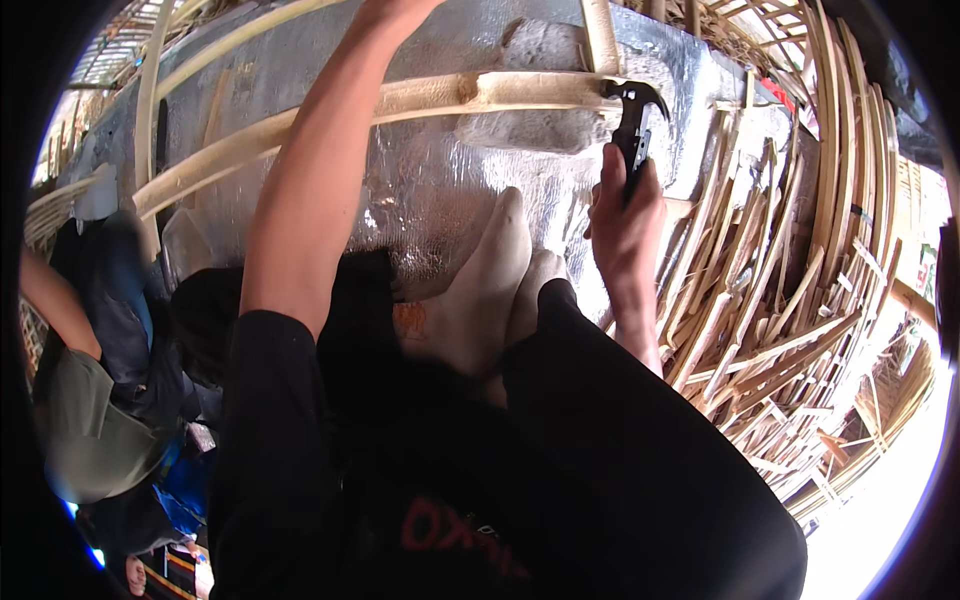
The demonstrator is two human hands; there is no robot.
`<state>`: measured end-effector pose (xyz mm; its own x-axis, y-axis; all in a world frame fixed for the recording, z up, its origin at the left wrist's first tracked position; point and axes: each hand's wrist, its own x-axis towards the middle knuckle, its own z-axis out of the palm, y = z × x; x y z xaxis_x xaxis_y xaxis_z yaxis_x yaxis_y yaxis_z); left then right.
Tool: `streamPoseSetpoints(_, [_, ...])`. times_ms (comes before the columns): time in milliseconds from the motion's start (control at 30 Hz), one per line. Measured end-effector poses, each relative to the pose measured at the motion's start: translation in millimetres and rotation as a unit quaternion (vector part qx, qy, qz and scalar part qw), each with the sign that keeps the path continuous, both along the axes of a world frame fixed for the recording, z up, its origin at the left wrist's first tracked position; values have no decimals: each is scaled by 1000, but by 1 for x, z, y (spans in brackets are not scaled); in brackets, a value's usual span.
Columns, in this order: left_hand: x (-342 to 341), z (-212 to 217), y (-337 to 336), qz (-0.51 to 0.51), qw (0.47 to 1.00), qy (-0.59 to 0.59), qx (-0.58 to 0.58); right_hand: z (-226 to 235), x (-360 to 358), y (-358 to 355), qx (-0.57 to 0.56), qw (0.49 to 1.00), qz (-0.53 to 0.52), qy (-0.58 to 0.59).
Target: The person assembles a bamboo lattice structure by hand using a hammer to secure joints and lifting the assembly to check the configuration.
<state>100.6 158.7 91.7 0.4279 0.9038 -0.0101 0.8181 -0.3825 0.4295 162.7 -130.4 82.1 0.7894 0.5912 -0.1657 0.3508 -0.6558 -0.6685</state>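
My right hand [630, 225] is wrapped round the dark handle of a small claw hammer [638, 130]. The hammer's black head lies at the right end of a long split bamboo strip [430, 98], where a second, upright strip [600, 38] meets it. A rough grey block [540, 130] shows beneath the long strip, on a silvery foil sheet [420, 165]. My left forearm [318, 170] reaches up across the strip and leaves the picture at the top, so the left hand's fingers are hidden.
My light-coloured socked feet [490, 270] rest on the foil near the strip. A large heap of split bamboo [740, 290] lies at the right. More bamboo strips [152, 100] cross at the far left. Another person in a grey-green garment [95, 425] is close by on the left.
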Motion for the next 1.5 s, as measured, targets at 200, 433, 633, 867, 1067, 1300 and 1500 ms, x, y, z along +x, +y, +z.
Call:
streamPoseSetpoints(200, [-8, -20, 19, -28, 999, 24, 4, 26, -10, -30, 284, 922, -145, 217])
streamPoseSetpoints(433, [-20, 18, 5, -5, 995, 63, 83, 24, 7, -55, 307, 891, -198, 270])
streamPoseSetpoints(633, [-12, 25, 16, -17, 995, 71, 72, 16, 18, -63, 312, 872, -221, 307])
streamPoseSetpoints(867, [-21, 5, -9, -10, 983, 15, 185, -44, 69, -3, 180, 967, -153, 100])
streamPoseSetpoints(1067, [-32, -6, -11, -13, 973, 0, 231, -46, 90, 13, 182, 942, -158, 234])
streamPoseSetpoints(1300, [26, -21, 59, -145, 972, -33, 184, -49, 89, 26, 222, 924, -161, 267])
streamPoseSetpoints(1500, [16, 33, 23, -60, 990, 93, 85, -45, 89, 25, 177, 933, -191, 247])
